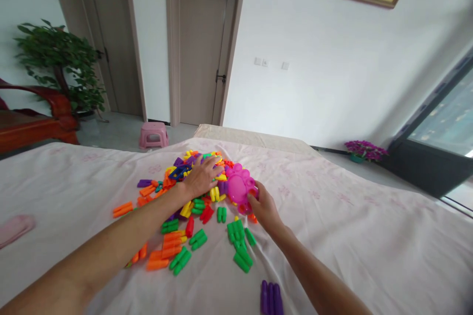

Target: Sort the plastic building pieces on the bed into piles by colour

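Head view: the left hand (202, 176) spreads wide over a mostly loose, jumbled block pile (198, 204); the right hand (265, 207) grips a pink paw-shaped piece (236, 188).

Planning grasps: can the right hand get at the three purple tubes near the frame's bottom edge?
Probably not yet: the right hand grips the pink piece. Otherwise the way looks free, just bare sheet around the purple tubes.

The left grip (202, 177) is a bare hand with slender fingers, the right grip (266, 207) bare too. The left forearm (121, 238) and right forearm (308, 258) are uncovered and smooth-looking, narrowing toward the wrists.
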